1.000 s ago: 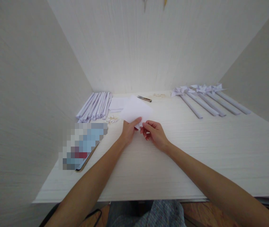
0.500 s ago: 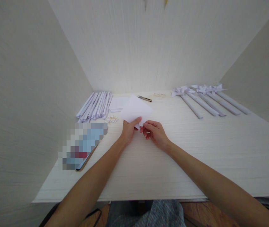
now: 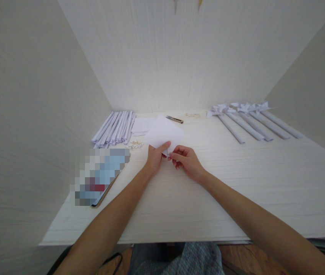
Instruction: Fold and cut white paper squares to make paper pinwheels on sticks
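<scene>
A square white sheet of paper [image 3: 165, 131] is held above the table with one corner toward me. My left hand [image 3: 156, 157] is closed on its near left edge, thumb on top and fingers underneath. At the near corner, my right hand [image 3: 184, 158] pinches with thumb and index finger, its other fingers curled. A narrow slit or crease runs by that corner between the two hands. The exact contact of the right fingertips is partly hidden.
Rolled paper sticks [image 3: 115, 128] lie at the back left beside a paper stack [image 3: 142, 126]. Small pale pieces [image 3: 135, 144] and a blurred phone-like object [image 3: 102, 177] are nearer. Thread snips [image 3: 174, 119] lie behind; paper pinwheels on sticks [image 3: 248, 118] rest back right.
My right fingertips have shifted slightly left and down at the near corner, where the paper's edge now looks flatter. My left hand keeps its hold on the sheet.
</scene>
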`<move>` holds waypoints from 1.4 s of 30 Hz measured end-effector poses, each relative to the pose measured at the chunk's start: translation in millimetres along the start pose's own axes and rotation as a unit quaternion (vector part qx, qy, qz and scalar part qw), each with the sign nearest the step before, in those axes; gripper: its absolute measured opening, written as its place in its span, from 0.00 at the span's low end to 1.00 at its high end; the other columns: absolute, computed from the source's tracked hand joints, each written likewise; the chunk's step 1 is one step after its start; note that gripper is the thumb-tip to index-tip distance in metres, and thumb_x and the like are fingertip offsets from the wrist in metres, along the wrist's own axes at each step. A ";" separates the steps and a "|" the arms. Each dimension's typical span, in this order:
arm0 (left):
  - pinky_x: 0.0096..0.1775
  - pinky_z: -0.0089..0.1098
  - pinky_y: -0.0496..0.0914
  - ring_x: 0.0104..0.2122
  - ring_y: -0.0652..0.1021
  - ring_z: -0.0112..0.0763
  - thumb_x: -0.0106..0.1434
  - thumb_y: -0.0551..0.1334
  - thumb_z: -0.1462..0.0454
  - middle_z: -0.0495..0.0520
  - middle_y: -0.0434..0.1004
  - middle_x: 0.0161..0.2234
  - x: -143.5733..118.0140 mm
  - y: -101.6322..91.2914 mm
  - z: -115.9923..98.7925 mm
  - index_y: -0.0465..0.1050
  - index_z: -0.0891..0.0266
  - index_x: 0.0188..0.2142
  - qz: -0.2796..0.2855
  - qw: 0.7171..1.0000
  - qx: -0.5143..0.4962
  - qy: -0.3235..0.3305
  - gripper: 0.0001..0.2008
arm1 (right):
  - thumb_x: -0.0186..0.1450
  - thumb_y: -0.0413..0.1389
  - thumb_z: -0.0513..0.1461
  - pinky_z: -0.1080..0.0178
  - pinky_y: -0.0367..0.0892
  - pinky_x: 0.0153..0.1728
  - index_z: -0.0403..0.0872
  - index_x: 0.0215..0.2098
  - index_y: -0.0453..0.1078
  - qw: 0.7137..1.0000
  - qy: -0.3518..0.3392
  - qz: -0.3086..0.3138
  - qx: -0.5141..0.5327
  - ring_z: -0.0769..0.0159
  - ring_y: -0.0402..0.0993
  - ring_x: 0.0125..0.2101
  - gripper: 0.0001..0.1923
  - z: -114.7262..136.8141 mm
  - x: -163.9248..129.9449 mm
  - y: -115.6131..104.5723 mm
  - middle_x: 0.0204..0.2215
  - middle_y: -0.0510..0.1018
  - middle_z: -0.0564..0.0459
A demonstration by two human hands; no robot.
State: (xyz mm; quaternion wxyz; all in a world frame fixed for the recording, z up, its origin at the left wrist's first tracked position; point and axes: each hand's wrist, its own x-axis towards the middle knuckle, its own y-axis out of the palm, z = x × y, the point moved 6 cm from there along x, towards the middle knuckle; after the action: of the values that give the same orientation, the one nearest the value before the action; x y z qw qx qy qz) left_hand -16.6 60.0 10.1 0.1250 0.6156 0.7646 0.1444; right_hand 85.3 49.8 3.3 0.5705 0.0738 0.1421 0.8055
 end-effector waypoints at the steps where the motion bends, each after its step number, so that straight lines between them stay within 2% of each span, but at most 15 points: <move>1: 0.19 0.25 0.57 0.17 0.66 0.22 0.39 0.66 0.63 0.45 0.69 0.19 -0.2 0.0 -0.5 0.68 0.64 0.23 -0.004 1.000 -0.003 0.001 0.11 | 0.46 0.60 0.37 0.72 0.53 0.13 0.44 0.18 0.65 1.000 -0.004 -0.001 -0.004 0.78 0.60 0.11 0.07 0.2 -0.1 -0.3 0.12 0.70 0.61; 4: 0.20 0.25 0.59 0.19 0.67 0.23 0.38 0.66 0.63 0.46 0.69 0.20 -0.7 -0.2 -1.7 0.68 0.63 0.25 -0.015 1.000 -0.009 0.005 0.12 | 0.45 0.61 0.35 0.72 0.54 0.13 0.45 0.19 0.64 1.000 -0.008 -0.001 -0.006 0.78 0.59 0.12 0.08 1.3 -0.8 0.0 0.11 0.67 0.63; 9: 0.18 0.24 0.57 0.17 0.66 0.22 0.39 0.66 0.62 0.45 0.68 0.19 0.4 -1.4 -0.3 0.67 0.63 0.25 -0.024 1.000 0.003 -0.001 0.13 | 0.43 0.58 0.34 0.72 0.54 0.13 0.44 0.19 0.65 1.000 0.008 -0.009 0.025 0.78 0.61 0.13 0.05 4.2 -1.9 0.3 0.14 0.69 0.61; 11: 0.17 0.24 0.56 0.17 0.66 0.22 0.39 0.66 0.62 0.45 0.68 0.19 1.2 -2.3 0.8 0.67 0.63 0.25 -0.026 1.000 0.015 -0.001 0.13 | 0.44 0.57 0.37 0.72 0.53 0.12 0.44 0.18 0.65 0.998 0.018 -0.017 0.055 0.77 0.62 0.14 0.05 4.1 -1.8 -0.4 0.17 0.70 0.59; 13: 0.17 0.24 0.56 0.17 0.66 0.22 0.39 0.66 0.62 0.46 0.68 0.19 1.8 -2.4 1.4 0.67 0.63 0.25 -0.021 1.000 0.021 0.002 0.13 | 0.47 0.57 0.42 0.71 0.52 0.11 0.44 0.17 0.65 0.997 0.019 -0.025 0.068 0.76 0.62 0.14 0.09 3.4 -1.3 -1.2 0.17 0.70 0.57; 16: 0.17 0.24 0.56 0.16 0.66 0.21 0.40 0.66 0.61 0.45 0.68 0.18 1.8 -1.4 1.9 0.67 0.63 0.24 -0.007 1.000 0.030 0.006 0.11 | 0.50 0.56 0.48 0.70 0.51 0.11 0.44 0.16 0.64 0.999 0.005 -0.031 0.009 0.77 0.58 0.12 0.16 2.1 -0.5 -1.9 0.13 0.67 0.58; 20: 0.18 0.24 0.58 0.17 0.66 0.21 0.40 0.66 0.62 0.45 0.67 0.18 2.1 -2.9 2.6 0.68 0.63 0.24 -0.009 0.999 0.030 0.014 0.11 | 0.47 0.61 0.46 0.70 0.49 0.12 0.44 0.16 0.63 0.996 -0.033 -0.023 -0.078 0.79 0.54 0.10 0.16 1.8 -0.1 -1.0 0.08 0.61 0.62; 26: 0.21 0.25 0.61 0.20 0.68 0.24 0.41 0.66 0.60 0.46 0.69 0.20 3.5 -4.3 4.3 0.69 0.63 0.25 -0.010 0.999 0.043 0.017 0.12 | 0.45 0.62 0.45 0.71 0.49 0.13 0.46 0.18 0.61 0.997 -0.036 -0.011 -0.062 0.79 0.55 0.11 0.16 1.2 -0.9 -0.9 0.10 0.62 0.63; 33: 0.21 0.26 0.61 0.20 0.69 0.25 0.41 0.66 0.61 0.47 0.70 0.20 0.2 -1.0 5.6 0.69 0.64 0.26 0.012 0.999 0.039 0.004 0.12 | 0.45 0.63 0.46 0.69 0.50 0.14 0.46 0.18 0.63 0.997 -0.037 -0.002 -0.073 0.78 0.55 0.12 0.15 1.1 0.4 -0.7 0.10 0.63 0.62; 37: 0.21 0.25 0.60 0.19 0.68 0.23 0.40 0.66 0.62 0.46 0.70 0.20 0.9 -2.4 2.9 0.69 0.63 0.26 -0.009 1.000 0.018 0.008 0.12 | 0.42 0.64 0.43 0.70 0.50 0.14 0.45 0.16 0.63 1.000 -0.012 -0.010 -0.027 0.78 0.55 0.13 0.15 1.8 -1.3 -0.4 0.11 0.64 0.61; 42: 0.18 0.23 0.56 0.18 0.66 0.21 0.40 0.67 0.62 0.45 0.69 0.20 1.7 -3.0 1.7 0.68 0.63 0.26 -0.029 1.000 -0.009 0.000 0.13 | 0.46 0.61 0.48 0.70 0.51 0.14 0.44 0.17 0.66 0.988 0.063 -0.034 0.138 0.77 0.58 0.15 0.16 2.0 0.2 -7.1 0.14 0.67 0.58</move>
State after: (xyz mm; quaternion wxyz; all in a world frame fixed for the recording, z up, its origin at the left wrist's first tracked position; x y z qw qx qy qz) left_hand -19.0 61.1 7.4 0.1346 0.5918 0.7809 0.1478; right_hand 92.1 52.5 3.0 0.5720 0.0961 0.2899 0.7613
